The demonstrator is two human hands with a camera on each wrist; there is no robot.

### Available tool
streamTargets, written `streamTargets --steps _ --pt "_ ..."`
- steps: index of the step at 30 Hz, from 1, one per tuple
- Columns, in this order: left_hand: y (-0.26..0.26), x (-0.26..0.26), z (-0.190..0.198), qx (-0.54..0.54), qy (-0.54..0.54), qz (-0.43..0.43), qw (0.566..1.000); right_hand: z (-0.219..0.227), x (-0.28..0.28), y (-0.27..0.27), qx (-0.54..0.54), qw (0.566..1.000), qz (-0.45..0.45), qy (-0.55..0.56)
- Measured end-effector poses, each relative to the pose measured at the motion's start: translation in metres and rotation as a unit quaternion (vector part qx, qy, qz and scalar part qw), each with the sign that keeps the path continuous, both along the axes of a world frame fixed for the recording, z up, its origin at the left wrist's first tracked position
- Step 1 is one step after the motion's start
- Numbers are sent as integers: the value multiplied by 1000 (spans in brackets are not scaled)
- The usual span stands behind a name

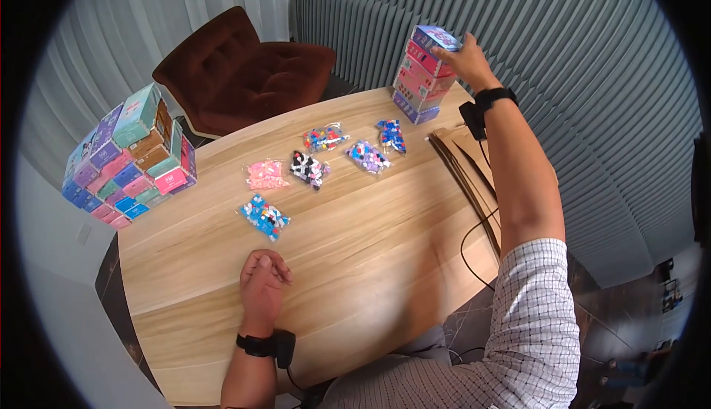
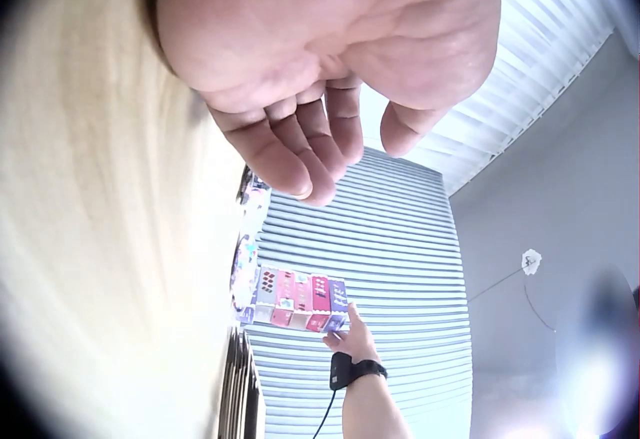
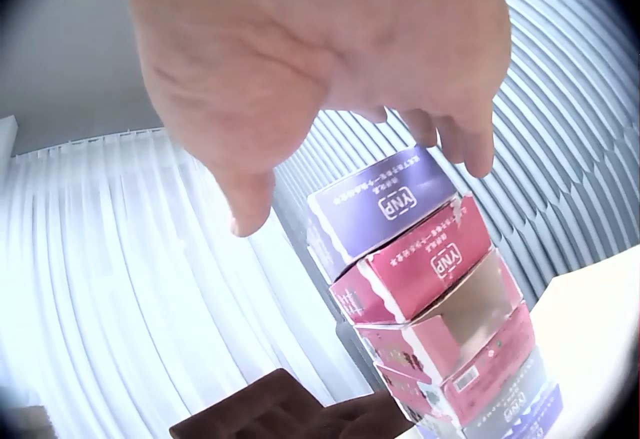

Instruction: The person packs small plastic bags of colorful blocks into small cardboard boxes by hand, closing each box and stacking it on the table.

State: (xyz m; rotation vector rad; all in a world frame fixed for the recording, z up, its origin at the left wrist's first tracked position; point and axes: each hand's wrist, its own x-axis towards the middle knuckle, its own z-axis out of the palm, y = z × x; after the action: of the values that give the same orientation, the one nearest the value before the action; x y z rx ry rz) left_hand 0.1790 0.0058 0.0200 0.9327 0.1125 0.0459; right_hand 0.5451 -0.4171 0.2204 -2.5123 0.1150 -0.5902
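At the table's far right stands a stack of small boxes [image 1: 421, 83], with a purple box [image 3: 385, 204] on top and pink and red ones beneath. My right hand [image 1: 468, 62] is over that top box, thumb and fingers spread about its sides. In the right wrist view a gap shows between the thumb [image 3: 250, 199] and the purple box, while the fingertips overlap its far edge. My left hand [image 1: 265, 282] rests near the table's front, its fingers loosely bent with nothing in them. Just beyond it lies a bag of blue and white pieces [image 1: 264, 216].
More bags lie mid-table: pink pieces [image 1: 266, 174], black and white pieces [image 1: 308, 170], purple pieces [image 1: 368, 156] and blue pieces [image 1: 391, 136]. A wide pile of boxes [image 1: 129, 165] stands at the left. Flattened cardboard [image 1: 474, 176] and a cable are at the right edge; a brown chair [image 1: 244, 76] stands behind.
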Motion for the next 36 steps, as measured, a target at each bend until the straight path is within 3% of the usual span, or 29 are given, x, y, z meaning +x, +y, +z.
streamTargets --steps 2,7,10,12,13,14,15,16,17,18,21,24,25,28,31,34,36 --pt "1 2 0 3 -7 1 1000 3 8 -1 -13 999 0 41" --pt "2 3 -3 1 -12 -5 1000 12 -20 12 15 990 3 -140" --pt "1 3 0 -2 -13 -7 1000 27 -72 36 71 979 80 -173" --pt "3 4 -9 -8 -34 -17 999 21 -116 60 159 957 176 -164" --pt "5 5 -13 -10 -45 -21 999 7 -131 66 165 952 213 -147" --pt "3 5 -13 -4 -54 -14 998 3 -163 84 244 921 290 -87" --pt "-2 5 -10 2 -64 -5 998 -16 -184 96 256 918 299 -47" --pt "-2 6 -10 9 -73 3 997 -39 -201 105 246 904 348 -34" --pt "4 6 -19 32 -93 -28 995 -47 -227 114 225 903 360 60" --pt "4 6 -17 15 -103 -19 994 -63 -251 128 258 882 378 110" --pt "-7 8 -7 -33 -172 -13 984 -99 -294 157 224 848 426 222" --pt "-2 6 -17 10 -147 -17 989 -114 -314 178 260 825 428 262" --pt "-3 3 -17 86 -131 4 988 -122 -317 182 299 815 431 247" --pt "1 4 -18 59 -107 -20 992 -126 -325 186 371 802 414 216" --pt "4 10 -17 -71 -79 9 994 -138 -324 180 490 764 374 191" --pt "4 10 -16 -90 -68 -5 994 -118 -340 181 253 878 407 13" --pt "2 8 -13 -98 -62 -15 993 -116 -342 185 148 883 444 -38"
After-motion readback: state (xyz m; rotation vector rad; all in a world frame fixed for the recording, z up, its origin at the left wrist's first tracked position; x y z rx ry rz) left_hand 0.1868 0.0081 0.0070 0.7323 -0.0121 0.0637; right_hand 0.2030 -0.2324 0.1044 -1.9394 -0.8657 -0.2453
